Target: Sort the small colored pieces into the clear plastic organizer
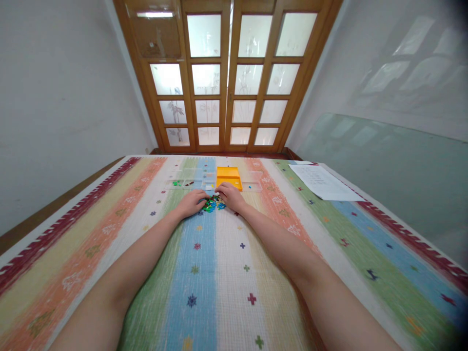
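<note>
A small heap of tiny building bricks [211,205], blue, green, tan and dark, lies on the striped cloth between my hands. From the left, my left hand [192,203] reaches its outstretched fingers to the heap's edge. My right hand [230,195] is over the heap's right side, its fingers bent down and drawn together; anything between them is too small to make out. Just beyond the right hand stands an open yellow box [228,171]. A clear divided tray [199,183] on the left holds several green, dark red and white pieces in separate compartments.
Right of the yellow box is another clear tray section [256,185] with a small blue piece. A printed paper sheet [325,183] lies at the far right of the table. The patterned tablecloth [204,282] covers the tabletop, and wooden glass-paned doors [228,61] stand behind.
</note>
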Available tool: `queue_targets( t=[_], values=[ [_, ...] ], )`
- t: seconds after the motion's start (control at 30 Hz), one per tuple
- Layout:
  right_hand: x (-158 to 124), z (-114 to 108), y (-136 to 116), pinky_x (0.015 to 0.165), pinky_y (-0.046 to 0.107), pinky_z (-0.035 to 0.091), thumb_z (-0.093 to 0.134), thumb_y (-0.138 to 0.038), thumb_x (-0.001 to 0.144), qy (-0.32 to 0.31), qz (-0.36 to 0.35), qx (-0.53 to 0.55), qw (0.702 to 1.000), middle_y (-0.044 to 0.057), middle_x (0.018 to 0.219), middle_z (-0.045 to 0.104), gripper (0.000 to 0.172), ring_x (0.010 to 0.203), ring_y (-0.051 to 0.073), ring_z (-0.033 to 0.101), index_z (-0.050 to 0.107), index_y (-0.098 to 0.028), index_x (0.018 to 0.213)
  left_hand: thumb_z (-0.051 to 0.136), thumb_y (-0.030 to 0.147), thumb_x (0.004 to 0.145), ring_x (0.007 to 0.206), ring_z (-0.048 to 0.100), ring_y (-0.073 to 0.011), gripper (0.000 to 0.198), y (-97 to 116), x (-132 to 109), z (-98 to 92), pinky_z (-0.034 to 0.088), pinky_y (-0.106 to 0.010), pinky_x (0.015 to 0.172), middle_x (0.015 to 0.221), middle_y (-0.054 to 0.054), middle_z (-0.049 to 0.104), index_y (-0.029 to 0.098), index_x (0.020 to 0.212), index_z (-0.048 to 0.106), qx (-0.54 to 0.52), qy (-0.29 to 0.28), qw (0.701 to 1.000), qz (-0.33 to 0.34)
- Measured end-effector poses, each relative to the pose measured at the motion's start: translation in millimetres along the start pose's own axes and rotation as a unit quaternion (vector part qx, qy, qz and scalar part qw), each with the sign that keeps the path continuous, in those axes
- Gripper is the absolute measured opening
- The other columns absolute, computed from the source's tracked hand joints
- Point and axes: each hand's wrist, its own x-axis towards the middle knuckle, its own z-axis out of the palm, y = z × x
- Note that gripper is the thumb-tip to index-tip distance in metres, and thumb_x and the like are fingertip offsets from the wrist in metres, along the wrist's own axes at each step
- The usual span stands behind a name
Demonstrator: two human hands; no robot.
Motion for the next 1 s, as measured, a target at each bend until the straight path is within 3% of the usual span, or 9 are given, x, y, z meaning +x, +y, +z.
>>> queue_targets(
  t=[0.37, 0.7, 1.0],
  values=[
    [0.5, 1.6, 1.2, 0.109, 0.043, 0.046, 0.053, -0.020, 0.100, 0.042, -0.014, -0.025, 0.999, 0.013, 0.133, 0.064, 0.037, 0.123, 0.026, 0.057, 0.066, -0.022, 0.134, 0.055, 0.021, 0.094, 0.115, 0.062, -0.0235, 0.032, -0.8, 0.1, 0.4, 0.047, -0.041, 0.106, 0.119, -0.007, 0.071, 0.024, 0.121, 0.072, 0.000, 0.004, 1.000, 0.010],
    [1.9, -0.1, -3.8, 0.117, 0.049, 0.039, 0.054, -0.024, 0.100, 0.010, -0.003, -0.043, 0.999, 0.014, 0.152, 0.053, 0.048, 0.140, 0.028, 0.048, 0.054, -0.022, 0.148, 0.055, 0.023, 0.095, 0.115, 0.062, -0.0233, 0.030, -2.8, 0.1, 2.8, 0.046, -0.040, 0.107, 0.118, -0.007, 0.071, 0.023, 0.120, 0.072, 0.001, 0.008, 1.000, 0.007],
    [-0.3, 8.8, 7.2, 0.125, 0.057, 0.025, 0.045, -0.033, 0.105, -0.054, -0.003, -0.057, 0.997, 0.013, 0.168, 0.029, 0.055, 0.156, 0.029, 0.024, 0.038, -0.023, 0.159, 0.055, 0.025, 0.095, 0.114, 0.062, -0.0233, 0.030, -5.4, 0.0, 3.8, 0.047, -0.040, 0.105, 0.117, -0.007, 0.071, 0.024, 0.119, 0.072, -0.005, 0.009, 1.000, 0.004]
  ],
)
